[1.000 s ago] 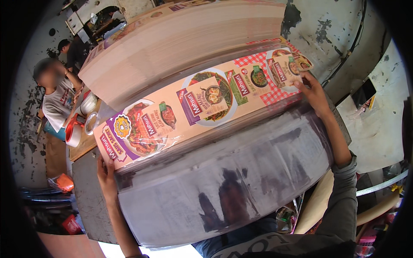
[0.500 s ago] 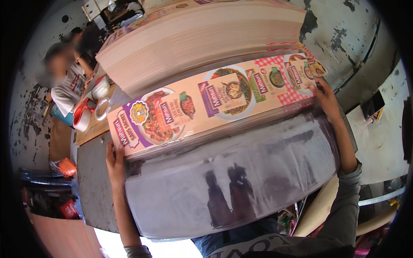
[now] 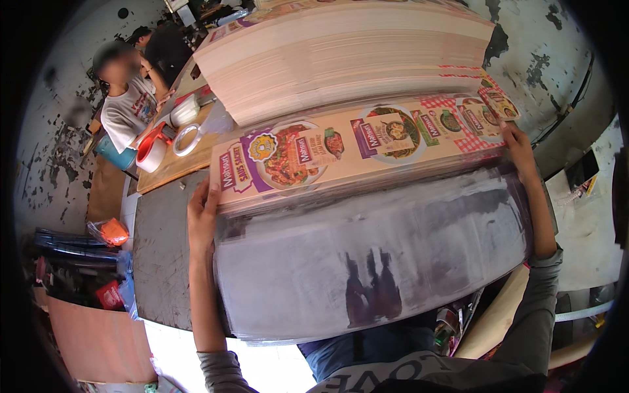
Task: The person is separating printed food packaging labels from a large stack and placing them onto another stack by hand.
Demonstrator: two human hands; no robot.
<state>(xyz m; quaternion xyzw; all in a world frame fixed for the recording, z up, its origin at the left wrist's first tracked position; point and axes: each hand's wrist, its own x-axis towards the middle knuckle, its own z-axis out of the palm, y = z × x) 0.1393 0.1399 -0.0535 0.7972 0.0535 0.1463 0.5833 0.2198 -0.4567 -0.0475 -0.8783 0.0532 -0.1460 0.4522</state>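
Note:
A long printed card strip (image 3: 341,147) with pictures of food dishes and packets lies across the middle, on top of more layers. My left hand (image 3: 204,203) is closed at its left end, thumb on top. At the far right end, my right hand (image 3: 517,147) holds the strip's edge between thumb and fingers. Nearer to me lies a pile of clear, shiny plastic sheets (image 3: 295,262) with dark reflections on it. Behind the strip rises a tall stack of printed cards (image 3: 354,65), its pale cut edges facing me.
A wooden table (image 3: 157,173) at left carries a roll of tape (image 3: 188,140) and a red and white tape dispenser (image 3: 152,150). A person (image 3: 131,108) sits beyond it, with another person (image 3: 167,52) farther back. An orange plastic bag (image 3: 114,231) lies low at left.
The whole scene has shifted right in the picture as the view turned. Both hands stay at the strip's two ends, with no clear movement of the strip against the stack.

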